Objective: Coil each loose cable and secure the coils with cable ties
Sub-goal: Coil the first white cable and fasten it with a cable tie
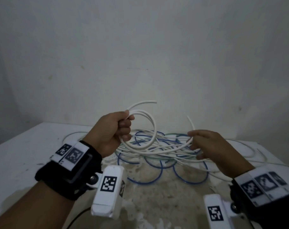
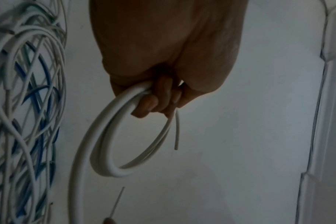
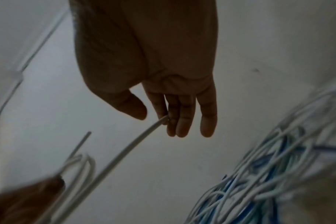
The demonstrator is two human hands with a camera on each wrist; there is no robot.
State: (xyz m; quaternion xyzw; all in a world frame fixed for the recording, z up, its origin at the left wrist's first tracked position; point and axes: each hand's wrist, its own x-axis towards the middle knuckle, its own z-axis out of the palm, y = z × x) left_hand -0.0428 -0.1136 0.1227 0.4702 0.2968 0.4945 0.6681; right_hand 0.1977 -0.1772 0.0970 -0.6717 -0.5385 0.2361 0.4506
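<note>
My left hand (image 1: 124, 128) is raised above the table and grips a small coil of thick white cable (image 1: 153, 128) in its fist. The left wrist view shows its curled fingers (image 2: 157, 100) round the white coil (image 2: 105, 151), with one short cut end hanging free. The same cable runs right to my right hand (image 1: 194, 139), where it sits pinched between the nearly straight index and middle fingers (image 3: 171, 119). The thumb stays apart. The cable's short tail (image 1: 190, 121) sticks up past them. No cable ties are visible.
A tangled pile of thin white, blue and green cables (image 1: 165, 154) lies on the white table (image 1: 25, 154) under both hands, also seen as the cable pile (image 2: 25, 106) (image 3: 269, 174). A bare white wall (image 1: 140, 47) stands close behind.
</note>
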